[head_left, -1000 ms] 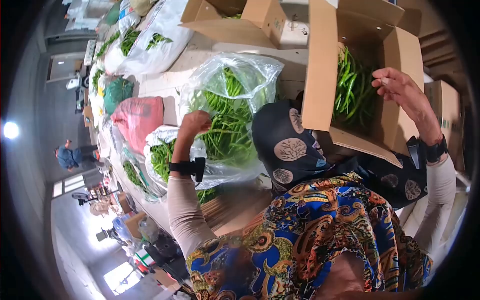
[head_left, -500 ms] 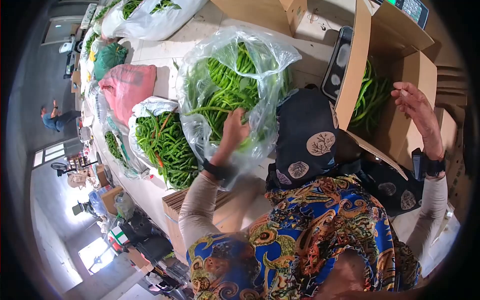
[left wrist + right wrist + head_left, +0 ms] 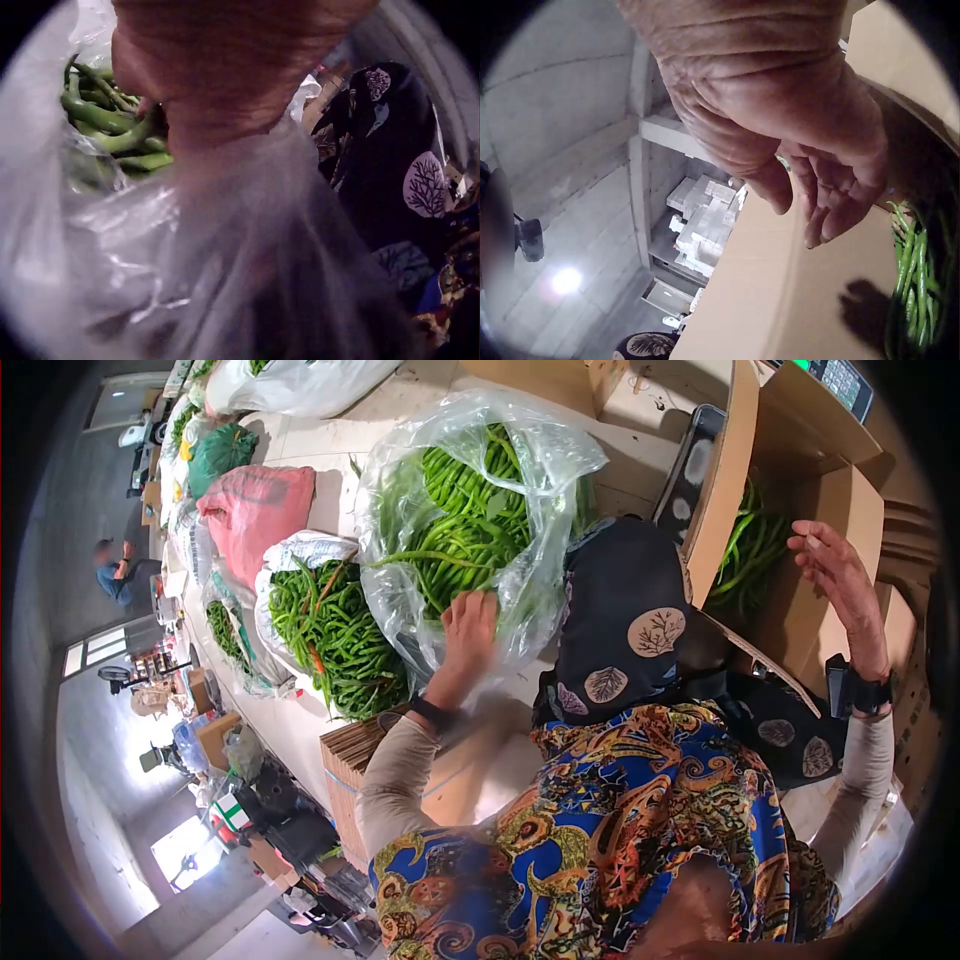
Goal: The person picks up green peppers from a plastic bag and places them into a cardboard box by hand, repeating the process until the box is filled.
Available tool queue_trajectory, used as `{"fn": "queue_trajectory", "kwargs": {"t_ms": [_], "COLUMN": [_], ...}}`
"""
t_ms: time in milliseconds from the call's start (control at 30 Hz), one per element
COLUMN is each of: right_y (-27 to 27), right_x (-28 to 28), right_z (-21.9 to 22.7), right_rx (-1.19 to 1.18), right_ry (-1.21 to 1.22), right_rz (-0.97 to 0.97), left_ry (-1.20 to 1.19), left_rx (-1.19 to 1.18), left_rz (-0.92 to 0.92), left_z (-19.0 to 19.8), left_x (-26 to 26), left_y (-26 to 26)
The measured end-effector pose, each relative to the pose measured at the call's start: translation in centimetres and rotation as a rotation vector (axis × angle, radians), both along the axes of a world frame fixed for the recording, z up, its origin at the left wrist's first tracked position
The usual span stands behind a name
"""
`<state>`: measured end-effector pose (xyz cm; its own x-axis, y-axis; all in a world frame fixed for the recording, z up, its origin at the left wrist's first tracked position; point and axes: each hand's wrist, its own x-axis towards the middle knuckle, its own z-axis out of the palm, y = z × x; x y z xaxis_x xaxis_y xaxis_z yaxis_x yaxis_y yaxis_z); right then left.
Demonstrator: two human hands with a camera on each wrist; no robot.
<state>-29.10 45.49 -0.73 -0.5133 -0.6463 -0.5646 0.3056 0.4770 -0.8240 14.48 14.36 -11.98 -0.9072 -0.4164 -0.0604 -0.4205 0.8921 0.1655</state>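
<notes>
My left hand reaches over the near rim of a clear plastic bag, its fingers pointing down among long green peppers. In the left wrist view the bag's plastic drapes below the hand, and the thumb tip shows beside the peppers. The other fingertips are hidden, so I cannot tell what they hold. My right hand hovers over an open cardboard box, fingers loosely bent with nothing in them. Green peppers lie inside that box, below the hand.
A white sack of peppers stands left of the bag, beyond stacked flat cardboard. Pink and green sacks sit further off. A dark scale-like platform is beside the box. Another person is in the background.
My left hand first moved right into the clear bag, then drew back slightly to its near rim. My right hand stayed over the box. The head view shifted.
</notes>
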Motion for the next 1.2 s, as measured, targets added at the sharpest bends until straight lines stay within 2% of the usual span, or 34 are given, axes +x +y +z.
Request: {"fn": "queue_trajectory", "kwargs": {"t_ms": [133, 200, 233, 300, 333, 433, 467, 567, 600, 633, 700, 733, 767, 833, 867, 1000, 1100, 1200], "right_y": [0.0, 0.3, 0.4, 0.3, 0.3, 0.4, 0.3, 0.3, 0.4, 0.3, 0.3, 0.3, 0.3, 0.4, 0.4, 0.3, 0.3, 0.3], "right_x": [0.1, 0.3, 0.3, 0.5, 0.5, 0.6, 0.7, 0.9, 0.9, 0.9, 1.0, 1.0, 1.0, 1.1, 1.3, 1.7, 1.7, 1.9], "right_z": [-0.3, -0.3, -0.3, -0.2, -0.3, -0.3, -0.1, -0.2, -0.3, -0.4, -0.6, -0.9, -1.2, -1.4, -1.5, -0.9, -0.8, -0.6], "right_rx": [0.018, 0.004, 0.001, -0.008, -0.011, -0.017, -0.023, -0.041, -0.049, -0.05, -0.048, -0.049, -0.048, -0.046, -0.034, -0.044, -0.033, -0.046], "right_ry": [-0.003, -0.007, -0.007, -0.008, -0.01, -0.028, -0.028, -0.037, -0.043, -0.043, -0.042, -0.044, -0.056, -0.064, -0.055, -0.054, -0.054, -0.064], "right_rz": [0.014, 0.004, -0.002, 0.002, -0.003, -0.005, 0.0, 0.003, 0.007, 0.004, 0.031, 0.029, 0.045, 0.054, 0.052, 0.058, 0.061, 0.07], "left_ry": [0.013, -0.16, -0.16, -0.177, 0.007, -0.034, -0.06, -0.146, -0.193, -0.194, -0.049, -0.199, -0.2, -0.41, -0.43, -0.359, -0.45, -0.327], "left_rx": [0.004, 0.102, 0.099, 0.265, 0.296, 0.398, 0.549, 0.556, 0.361, 0.36, 0.161, 0.06, 0.058, 0.077, 0.121, 0.26, 0.389, 0.403], "left_rz": [-0.111, -0.003, -0.009, 0.06, 0.078, 0.095, 0.141, 0.216, 0.144, 0.141, -0.039, -0.083, -0.086, -0.078, -0.048, -0.023, -0.002, -0.113], "left_z": [-1.3, -0.5, -0.3, 0.1, -1.5, -2.0, -2.5, -2.1, -2.5, -2.2, -1.1, -0.8, -0.8, -0.8, -0.1, -1.6, -3.1, -4.7], "left_x": [0.1, -0.2, -0.4, -0.6, -0.2, -0.2, -0.1, -0.1, -0.3, -0.7, -1.5, -2.0, -2.3, -3.1, -3.8, -3.3, -2.8, -1.7], "left_y": [-0.7, -1.1, -1.3, -1.7, -2.3, -3.2, -3.8, -4.8, -4.4, -3.8, -2.4, -2.0, -1.9, -1.8, -1.6, -3.6, -4.6, -5.1]}}
